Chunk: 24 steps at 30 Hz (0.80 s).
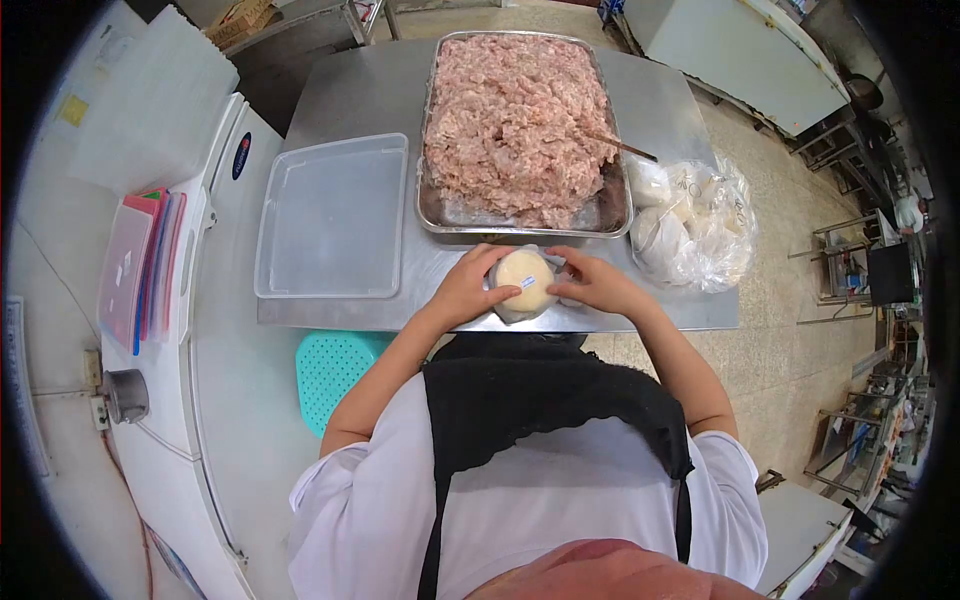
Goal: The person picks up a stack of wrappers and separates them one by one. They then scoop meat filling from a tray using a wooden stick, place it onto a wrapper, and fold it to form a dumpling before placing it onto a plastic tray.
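At the table's front edge lies a plastic-wrapped packet of round dough wrappers [524, 280], pale yellow with a small printed label on top. My left hand [470, 285] grips its left side, thumb resting on the upper face. On the other side, my right hand [598, 284] has its bent fingers and thumb at the plastic of the packet. Just beyond stands a large metal tray [470, 214] heaped with pink minced meat [515, 125]. A thin brown stick [632, 150] pokes out of the meat over the tray's right rim.
Left of the tray is a translucent plastic lid [330, 220] on the steel table [365, 85]. Clear bags of white packets [695, 225] sit at the table's right end. A turquoise perforated basket [335, 375] is below the front edge, beside a white freezer [240, 360].
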### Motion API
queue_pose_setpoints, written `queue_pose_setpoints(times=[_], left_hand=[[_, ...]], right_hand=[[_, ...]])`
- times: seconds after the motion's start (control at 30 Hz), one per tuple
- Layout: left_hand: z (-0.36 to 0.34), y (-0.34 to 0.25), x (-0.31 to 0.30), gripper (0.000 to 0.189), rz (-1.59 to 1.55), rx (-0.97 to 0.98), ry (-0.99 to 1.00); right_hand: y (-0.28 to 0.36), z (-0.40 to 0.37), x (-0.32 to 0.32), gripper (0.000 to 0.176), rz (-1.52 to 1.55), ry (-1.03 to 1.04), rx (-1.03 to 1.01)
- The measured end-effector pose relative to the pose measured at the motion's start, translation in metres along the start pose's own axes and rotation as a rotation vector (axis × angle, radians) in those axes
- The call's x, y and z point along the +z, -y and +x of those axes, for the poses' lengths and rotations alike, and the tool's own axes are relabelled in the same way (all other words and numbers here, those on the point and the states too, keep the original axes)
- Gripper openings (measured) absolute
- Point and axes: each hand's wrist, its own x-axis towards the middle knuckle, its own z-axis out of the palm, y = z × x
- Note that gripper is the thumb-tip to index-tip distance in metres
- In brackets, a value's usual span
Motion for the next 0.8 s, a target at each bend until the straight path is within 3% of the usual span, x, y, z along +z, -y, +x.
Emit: queue_pose_setpoints(times=[0.03,0.1,0.23,0.3,0.37,0.43,0.53,0.67,0.73,0.8], left_hand=[[-0.001,0.001,0.001,0.066,0.048,0.073,0.002],[-0.002,-0.005,0.0,0.067,0.054,0.082,0.014],[-0.009,-0.003,0.008,0.068,0.048,0.045,-0.028],[-0.009,0.013,0.019,0.07,0.002,-0.076,-0.042],[-0.005,0.018,0.021,0.073,-0.045,-0.197,-0.062],[0.003,0.013,0.013,0.082,-0.061,-0.369,0.18],[0.007,0.007,0.006,0.085,0.022,-0.36,0.285],[-0.005,0.012,0.014,0.082,0.08,-0.246,0.235],[-0.008,0.003,0.015,0.076,-0.237,-0.382,0.21],[-0.009,0.001,0.014,0.073,-0.269,-0.365,0.181]], right_hand=[[-0.006,0.002,0.008,0.061,0.002,0.003,0.0],[-0.017,0.007,0.026,0.078,0.029,0.02,-0.037],[-0.026,0.009,0.018,0.085,0.118,0.098,-0.033],[-0.032,0.012,0.011,0.09,0.264,0.195,0.217],[-0.039,0.017,0.02,0.089,0.343,0.168,0.222],[-0.042,0.019,0.025,0.089,0.42,0.143,0.227],[-0.018,0.017,0.026,0.083,0.373,0.202,0.312],[-0.04,0.02,0.043,0.077,0.423,0.234,0.235],[-0.044,0.02,0.047,0.083,0.452,0.23,0.219],[-0.047,0.022,0.049,0.084,0.431,0.21,0.138]])
